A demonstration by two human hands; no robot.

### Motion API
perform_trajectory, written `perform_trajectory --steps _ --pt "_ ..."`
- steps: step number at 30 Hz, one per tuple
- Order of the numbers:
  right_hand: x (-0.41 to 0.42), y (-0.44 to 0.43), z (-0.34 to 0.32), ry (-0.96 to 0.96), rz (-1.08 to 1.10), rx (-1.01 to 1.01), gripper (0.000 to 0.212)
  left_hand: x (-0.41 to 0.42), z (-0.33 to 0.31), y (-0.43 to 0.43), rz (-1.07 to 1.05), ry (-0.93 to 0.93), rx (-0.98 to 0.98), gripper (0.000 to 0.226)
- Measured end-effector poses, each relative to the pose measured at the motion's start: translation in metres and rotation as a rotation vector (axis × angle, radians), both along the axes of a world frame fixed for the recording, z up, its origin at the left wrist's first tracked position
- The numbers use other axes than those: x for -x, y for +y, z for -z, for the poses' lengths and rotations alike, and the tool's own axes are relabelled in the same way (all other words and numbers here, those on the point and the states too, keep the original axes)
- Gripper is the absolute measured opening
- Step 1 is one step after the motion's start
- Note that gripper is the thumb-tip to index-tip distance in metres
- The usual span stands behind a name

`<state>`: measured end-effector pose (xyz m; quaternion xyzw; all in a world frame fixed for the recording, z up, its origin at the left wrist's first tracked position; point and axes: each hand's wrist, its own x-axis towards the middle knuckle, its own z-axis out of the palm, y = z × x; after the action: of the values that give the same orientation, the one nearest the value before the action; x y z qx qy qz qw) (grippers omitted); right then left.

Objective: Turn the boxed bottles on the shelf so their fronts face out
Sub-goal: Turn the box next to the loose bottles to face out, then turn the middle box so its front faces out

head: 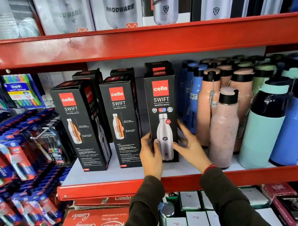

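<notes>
Three black Cello Swift bottle boxes stand in a front row on the white shelf (114,172). The right box (161,99) shows its front, with a steel bottle picture, facing out. My left hand (151,156) grips its lower left edge and my right hand (190,145) presses its lower right side. The middle box (121,120) and the left box (78,126) show a side panel with an orange cutaway bottle and small text; the left one is angled. More black boxes stand behind them.
Loose pink, blue and mint bottles (223,122) crowd the shelf just right of the held box. Toothbrush packs (16,149) hang at the left. A red shelf lip (135,42) runs overhead, with Modware boxes above. Red and white cartons fill the shelf below.
</notes>
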<state>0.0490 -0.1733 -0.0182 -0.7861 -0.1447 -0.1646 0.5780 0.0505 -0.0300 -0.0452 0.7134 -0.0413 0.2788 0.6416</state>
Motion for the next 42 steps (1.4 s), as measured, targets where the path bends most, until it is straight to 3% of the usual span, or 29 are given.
perform_trajectory --steps 13,25,29,34,36,39,42 --pt "0.005 0.003 0.006 0.006 0.102 0.025 0.078 0.008 -0.002 -0.005 0.014 0.009 0.007 0.030" --pt "0.016 0.005 0.012 -0.077 0.341 -0.018 0.042 0.018 -0.008 -0.003 0.076 0.048 0.023 0.033" --pt "0.031 0.015 0.015 -0.175 0.446 -0.090 0.032 0.037 -0.006 0.004 0.052 -0.050 0.041 0.032" --pt "0.047 0.047 0.010 -0.331 0.380 -0.090 0.026 0.051 -0.014 0.026 -0.114 -0.276 -0.033 0.030" --pt "0.048 0.063 0.008 -0.311 0.305 -0.095 0.027 0.048 -0.018 0.040 -0.227 -0.340 -0.100 0.035" --pt "0.046 0.091 0.010 -0.214 0.170 -0.063 0.034 0.040 -0.022 0.064 -0.328 -0.260 -0.123 0.045" --pt "0.037 0.112 0.009 -0.124 0.122 -0.015 0.041 0.033 -0.024 0.084 -0.252 -0.129 -0.131 0.050"
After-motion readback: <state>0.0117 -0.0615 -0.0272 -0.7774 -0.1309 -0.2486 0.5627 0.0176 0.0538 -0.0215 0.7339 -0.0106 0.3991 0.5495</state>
